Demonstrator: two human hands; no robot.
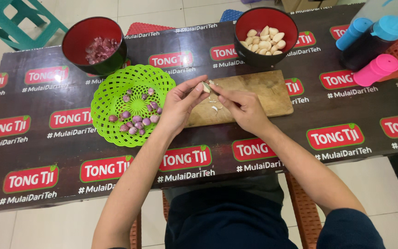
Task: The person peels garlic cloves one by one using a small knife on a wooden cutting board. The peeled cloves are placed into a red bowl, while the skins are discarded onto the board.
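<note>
Pale floor tiles (153, 9) run under the desk (47, 184) — a long top covered in dark printed sheeting. A teal stool (12, 20) stands at the far left corner — light glares softly off the covering.

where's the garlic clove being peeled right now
In the head view the garlic clove is pinched between the left hand and right hand, just above the wooden cutting board.

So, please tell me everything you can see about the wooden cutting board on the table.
The wooden cutting board is a pale brown rectangle with rounded corners, and its surface looks worn. It lies flat on the dark printed table cover, just in front of the black bowl of peeled garlic cloves. A few pale peel scraps lie on it. Both hands, left and right, are above its left part, holding a garlic clove.
</note>
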